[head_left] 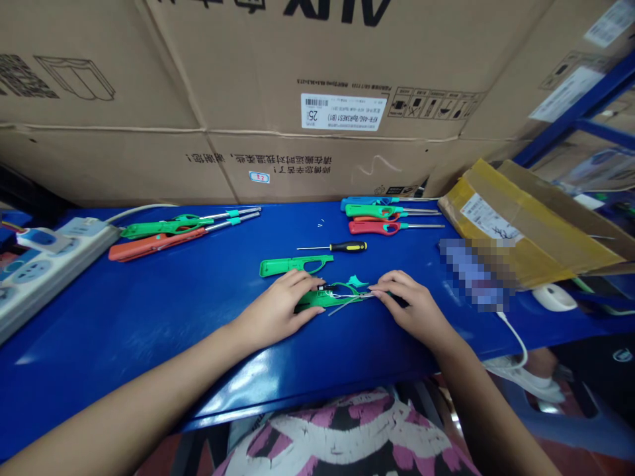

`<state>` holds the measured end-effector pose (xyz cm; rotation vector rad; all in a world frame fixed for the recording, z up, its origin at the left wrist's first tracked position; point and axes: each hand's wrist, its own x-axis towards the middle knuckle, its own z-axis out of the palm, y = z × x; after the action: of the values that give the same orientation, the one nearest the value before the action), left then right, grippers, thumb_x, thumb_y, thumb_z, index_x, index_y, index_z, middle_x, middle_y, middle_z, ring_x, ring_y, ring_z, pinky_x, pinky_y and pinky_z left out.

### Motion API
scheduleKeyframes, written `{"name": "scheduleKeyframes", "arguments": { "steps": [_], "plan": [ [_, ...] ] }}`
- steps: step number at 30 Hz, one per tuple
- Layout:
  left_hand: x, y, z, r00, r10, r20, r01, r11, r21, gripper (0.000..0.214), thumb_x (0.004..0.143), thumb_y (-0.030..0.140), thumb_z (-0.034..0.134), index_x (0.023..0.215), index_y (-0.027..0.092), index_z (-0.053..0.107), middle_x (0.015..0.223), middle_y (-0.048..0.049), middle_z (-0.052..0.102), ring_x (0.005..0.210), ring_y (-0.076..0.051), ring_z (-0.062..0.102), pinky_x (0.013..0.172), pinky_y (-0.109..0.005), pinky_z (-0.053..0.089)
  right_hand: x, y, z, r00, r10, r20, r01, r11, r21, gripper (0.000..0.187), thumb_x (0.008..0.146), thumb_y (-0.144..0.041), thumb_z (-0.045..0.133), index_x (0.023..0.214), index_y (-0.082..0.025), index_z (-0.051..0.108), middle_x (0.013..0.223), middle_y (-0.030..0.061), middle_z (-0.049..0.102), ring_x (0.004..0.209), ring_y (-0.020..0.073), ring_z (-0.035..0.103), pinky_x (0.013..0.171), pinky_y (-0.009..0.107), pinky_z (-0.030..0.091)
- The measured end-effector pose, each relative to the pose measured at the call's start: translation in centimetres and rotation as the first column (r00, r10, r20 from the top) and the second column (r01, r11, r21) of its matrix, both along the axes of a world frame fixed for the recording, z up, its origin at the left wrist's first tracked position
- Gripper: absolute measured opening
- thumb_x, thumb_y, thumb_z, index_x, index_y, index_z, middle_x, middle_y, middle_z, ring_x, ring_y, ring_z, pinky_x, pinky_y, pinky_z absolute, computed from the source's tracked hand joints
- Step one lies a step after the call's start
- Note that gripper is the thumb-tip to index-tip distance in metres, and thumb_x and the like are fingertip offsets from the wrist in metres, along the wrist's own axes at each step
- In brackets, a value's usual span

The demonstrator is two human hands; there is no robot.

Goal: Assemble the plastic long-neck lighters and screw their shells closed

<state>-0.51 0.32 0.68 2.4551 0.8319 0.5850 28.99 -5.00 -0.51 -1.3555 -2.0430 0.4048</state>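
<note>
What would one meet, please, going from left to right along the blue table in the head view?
white power strip → green-and-orange lighter pair → left hand → opened green lighter → right hand → yellow-taped cardboard box

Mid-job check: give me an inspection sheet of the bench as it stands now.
Surface: blue table, glossy.
Job's things: opened green lighter, wires showing; green shell half; screwdriver.
Clutter: two lighters on the left; three lighters at back right; taped box.
Hands: left hand flat on the opened green lighter; right hand pinches its front end.
Cables: white cable; power strip.
Surroundings: cardboard boxes behind.
</note>
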Motion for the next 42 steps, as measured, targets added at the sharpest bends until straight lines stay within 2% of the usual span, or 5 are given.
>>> {"name": "scheduleKeyframes", "arguments": {
  "steps": [17, 22, 29, 36, 42],
  "plan": [
    [0.1, -0.3, 0.5, 0.999, -0.002, -0.036, 0.004, 0.999, 0.045, 0.043, 0.095, 0.032, 0.063, 0.135, 0.018, 0.056, 0.122, -0.0113, 0.063, 0.113, -0.026, 0.059, 0.100, -0.045, 0.052, -0.1, 0.1, 0.3, 0.999, 0.016, 0.036, -0.016, 1.000, -0.008, 0.012, 0.100, -0.023, 0.057, 0.090, -0.023, 0.064, 0.092, 0.0035, 0.067, 0.088, 0.0202, 0.060, 0.085, 0.039, 0.044],
    [0.9, -1.2, 1.0, 0.996, 0.076, -0.050, -0.070, 0.990, 0.122, 0.062, 0.082, 0.050, 0.075, 0.131, 0.018, 0.057, 0.126, -0.0120, 0.061, 0.112, -0.030, 0.060, 0.098, -0.049, 0.051, -0.1, 0.1, 0.4, 0.999, 0.014, 0.047, -0.012, 0.999, -0.034, 0.013, 0.100, -0.024, 0.055, 0.089, -0.023, 0.063, 0.093, 0.0037, 0.067, 0.090, 0.0213, 0.060, 0.086, 0.038, 0.043],
    [1.4, -1.4, 0.3, 0.998, 0.061, 0.029, -0.066, 0.967, 0.245, 0.012, 0.095, 0.032, 0.065, 0.099, 0.021, 0.069, 0.115, -0.0077, 0.066, 0.100, -0.024, 0.061, 0.086, -0.041, 0.050, -0.1, 0.1, 0.5, 0.998, 0.015, 0.053, -0.012, 0.998, -0.065, 0.014, 0.101, -0.025, 0.053, 0.090, -0.024, 0.061, 0.094, 0.0030, 0.066, 0.091, 0.0210, 0.059, 0.089, 0.040, 0.041],
    [1.2, -1.0, 0.0, 0.992, 0.045, 0.118, -0.075, 0.960, 0.271, 0.011, 0.097, 0.022, 0.061, 0.097, 0.022, 0.072, 0.106, -0.0059, 0.069, 0.097, -0.022, 0.062, 0.085, -0.038, 0.048, -0.1, 0.1, 0.6, 0.999, 0.017, 0.048, -0.013, 0.997, -0.077, 0.015, 0.102, -0.025, 0.052, 0.090, -0.023, 0.062, 0.094, 0.0042, 0.066, 0.091, 0.0215, 0.059, 0.087, 0.040, 0.041],
    [1.3, -1.0, -0.1, 0.992, 0.070, 0.101, -0.088, 0.979, 0.182, 0.012, 0.094, 0.019, 0.060, 0.093, 0.021, 0.072, 0.109, -0.0066, 0.068, 0.097, -0.022, 0.062, 0.087, -0.041, 0.049, -0.1, 0.1, 0.7, 0.999, 0.018, 0.034, -0.015, 0.997, -0.082, 0.016, 0.102, -0.026, 0.053, 0.090, -0.023, 0.063, 0.095, 0.0056, 0.067, 0.091, 0.0219, 0.058, 0.083, 0.040, 0.044]
  ]
}}
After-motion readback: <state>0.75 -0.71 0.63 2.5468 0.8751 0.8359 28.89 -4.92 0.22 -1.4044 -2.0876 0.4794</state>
